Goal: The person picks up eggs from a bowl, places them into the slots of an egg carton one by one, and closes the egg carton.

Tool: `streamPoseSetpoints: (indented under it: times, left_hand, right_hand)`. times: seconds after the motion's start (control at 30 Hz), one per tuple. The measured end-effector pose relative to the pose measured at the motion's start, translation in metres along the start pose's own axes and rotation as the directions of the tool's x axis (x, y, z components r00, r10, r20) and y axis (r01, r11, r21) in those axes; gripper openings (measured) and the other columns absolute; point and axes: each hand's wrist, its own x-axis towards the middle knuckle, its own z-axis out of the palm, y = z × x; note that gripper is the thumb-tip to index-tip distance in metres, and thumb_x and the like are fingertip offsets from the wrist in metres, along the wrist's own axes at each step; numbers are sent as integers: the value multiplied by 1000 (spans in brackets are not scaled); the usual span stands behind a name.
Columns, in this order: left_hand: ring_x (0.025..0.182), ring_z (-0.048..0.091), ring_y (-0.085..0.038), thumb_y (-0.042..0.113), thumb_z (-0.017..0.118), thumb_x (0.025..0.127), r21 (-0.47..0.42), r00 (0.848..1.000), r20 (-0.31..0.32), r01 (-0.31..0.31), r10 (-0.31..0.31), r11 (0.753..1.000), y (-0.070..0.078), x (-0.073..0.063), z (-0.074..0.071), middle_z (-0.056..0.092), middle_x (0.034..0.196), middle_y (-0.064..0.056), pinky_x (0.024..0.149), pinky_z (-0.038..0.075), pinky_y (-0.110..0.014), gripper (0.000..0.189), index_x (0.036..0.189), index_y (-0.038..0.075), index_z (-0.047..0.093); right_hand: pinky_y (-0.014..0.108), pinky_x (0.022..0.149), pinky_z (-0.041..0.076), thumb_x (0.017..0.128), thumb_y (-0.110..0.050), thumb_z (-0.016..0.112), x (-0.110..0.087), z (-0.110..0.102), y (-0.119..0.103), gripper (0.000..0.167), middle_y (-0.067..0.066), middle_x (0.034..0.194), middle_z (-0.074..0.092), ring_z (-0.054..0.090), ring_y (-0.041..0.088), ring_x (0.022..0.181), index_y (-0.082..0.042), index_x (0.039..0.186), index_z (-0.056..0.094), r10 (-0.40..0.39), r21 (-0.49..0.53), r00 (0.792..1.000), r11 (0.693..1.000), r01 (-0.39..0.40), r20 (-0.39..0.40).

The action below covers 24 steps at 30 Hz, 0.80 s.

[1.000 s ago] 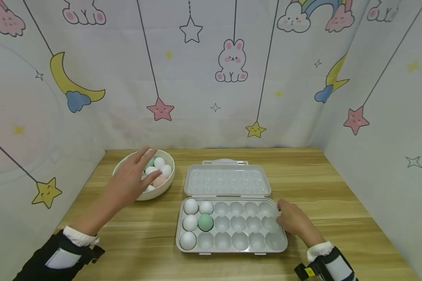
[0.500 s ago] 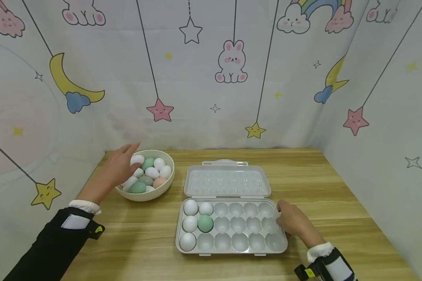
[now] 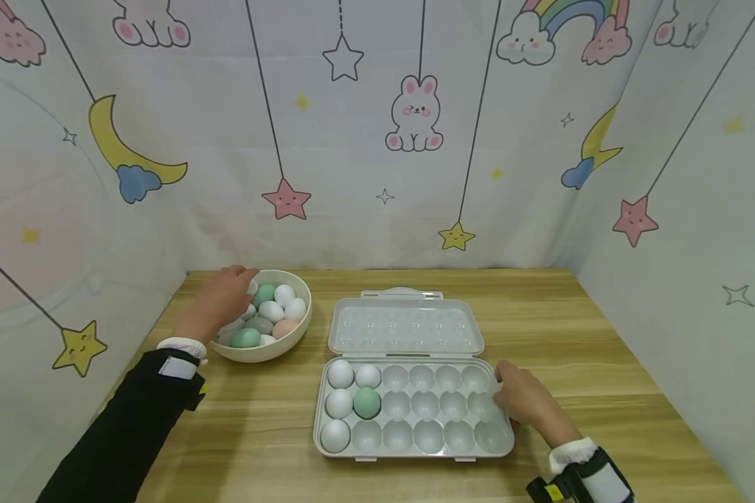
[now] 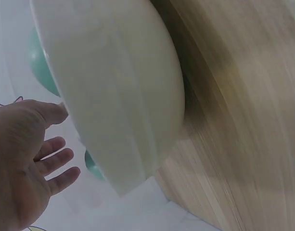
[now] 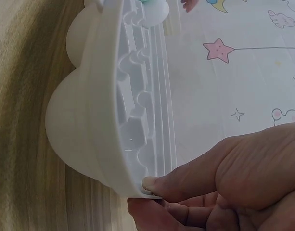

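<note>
My left hand (image 3: 219, 304) reaches over the left side of a cream bowl (image 3: 265, 354) heaped with white, green, grey-green and pink eggs (image 3: 272, 311). In the left wrist view its fingers are loosely bent and hold nothing visible, with the thumb right at the bowl's rim; the bowl wall (image 4: 118, 91) hides most of the eggs. A white plastic egg box (image 3: 429, 434) lies open in the middle of the table. Several white eggs (image 3: 335, 436) and a green egg (image 3: 367, 403) fill cups at its left end. My right hand (image 3: 530, 402) pinches the box's right edge between thumb and fingers.
The box's clear lid (image 3: 407, 325) lies folded back behind it. The wooden table (image 3: 604, 377) ends at a printed curtain (image 3: 365, 230) at the back and sides. Many cups at the box's middle and right hold no egg.
My left hand has drawn back leftward from above the bowl's middle, then come down over its left part, fingers bending. The right hand keeps its grip on the egg box.
</note>
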Motion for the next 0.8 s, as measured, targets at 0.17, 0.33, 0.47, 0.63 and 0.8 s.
streamPoseSetpoints:
  times: [0.17, 0.33, 0.47, 0.63, 0.8]
  left_hand:
    - [125, 52, -51, 7, 65, 99, 57, 1000, 11, -4, 3, 998, -1, 9, 10, 55, 134, -34, 105, 44, -63, 47, 142, -8, 54]
    - [122, 53, -51, 5, 61, 100, 95, 999, 42, 3, -7, 995, -2, 13, 18, 56, 130, -35, 103, 45, -63, 41, 139, -9, 56]
    - [118, 53, -51, -1, 58, 99, 84, 1000, 1, -3, 3, 996, 1, 16, 20, 57, 123, -35, 98, 48, -62, 35, 133, -12, 58]
    - [108, 55, -49, -9, 53, 98, 148, 998, -57, -25, 34, 989, 6, 17, 19, 58, 109, -33, 89, 53, -59, 21, 116, -13, 64]
    - [103, 56, -49, -12, 55, 96, 187, 993, -108, -22, 43, 982, 6, 18, 23, 58, 103, -32, 82, 56, -57, 15, 106, -13, 66]
  right_hand:
    - [34, 47, 52, 88, 7, 62, 0, 1, 1, 19, 13, 80, 62, 60, 22, 54, 8, 106, 56, -1, 3, 1000, 1000, 1, 3]
    - [34, 47, 52, 87, 8, 62, 0, 1, 2, 19, 12, 79, 61, 59, 21, 55, 7, 105, 56, 2, 6, 1000, 1000, -2, 2]
    - [34, 47, 52, 86, 8, 62, 0, 1, 3, 19, 11, 78, 61, 59, 21, 55, 6, 105, 56, 6, 5, 1000, 1000, -6, -2]
    - [34, 47, 52, 86, 8, 61, 1, 0, 3, 20, 12, 80, 62, 59, 22, 56, 7, 105, 56, 7, 15, 1000, 1000, -7, -3]
    - [34, 46, 51, 84, 8, 61, 1, 1, 3, 21, 13, 79, 61, 58, 22, 54, 6, 104, 56, 3, 15, 1000, 1000, -3, -14]
